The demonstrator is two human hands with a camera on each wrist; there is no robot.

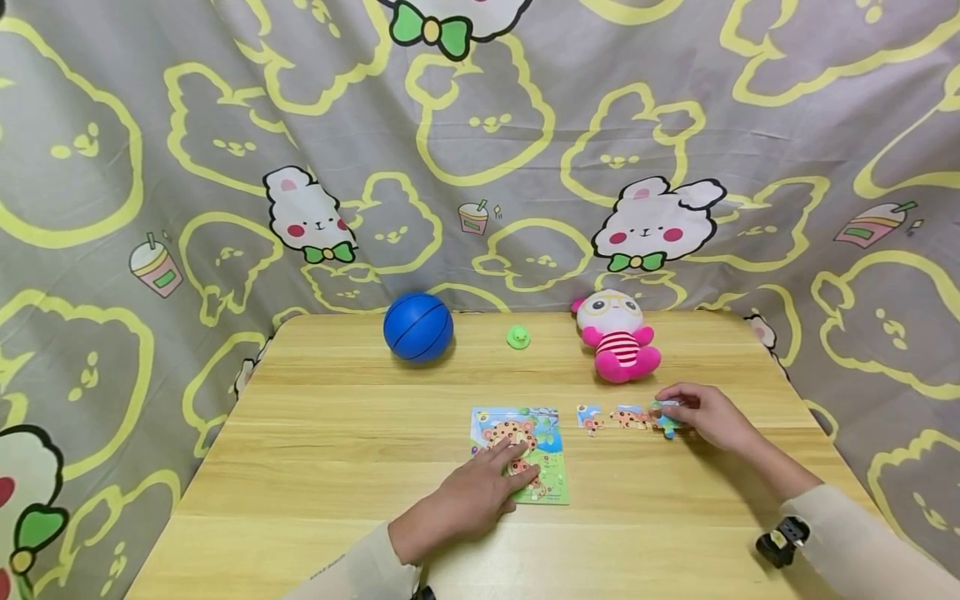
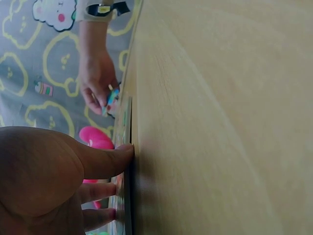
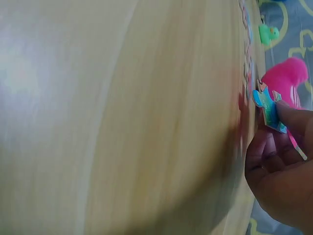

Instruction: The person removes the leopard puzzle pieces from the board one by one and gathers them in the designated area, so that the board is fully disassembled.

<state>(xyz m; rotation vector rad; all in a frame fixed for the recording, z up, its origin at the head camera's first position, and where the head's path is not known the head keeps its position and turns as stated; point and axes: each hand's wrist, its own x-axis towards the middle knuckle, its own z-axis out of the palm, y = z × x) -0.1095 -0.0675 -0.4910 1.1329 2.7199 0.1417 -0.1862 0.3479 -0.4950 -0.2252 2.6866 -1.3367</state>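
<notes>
A jigsaw puzzle with a spotted cartoon animal (image 1: 553, 475) lies flat on the wooden table, in front of the person. Spread across its lower left part, the left hand (image 1: 474, 493) rests with its fingers extended, covering some of the picture. In the left wrist view the thumb (image 2: 110, 161) touches the board's edge. To the right, the right hand (image 1: 708, 417) pinches a blue-green puzzle piece (image 3: 270, 111) between thumb and fingers, just above the tabletop. Two loose puzzle pieces, one at the left (image 1: 589, 418) and one nearer that hand (image 1: 628, 416), lie between the puzzle and the right hand.
Along the table's back edge sit a blue ball (image 1: 418, 327), a small green toy duck (image 1: 518, 337) and a pink-and-white plush toy (image 1: 619, 337). Behind them hangs a grey curtain (image 1: 465, 150) with yellow cartoon outlines. Bare wood (image 1: 322, 450) shows left of the puzzle.
</notes>
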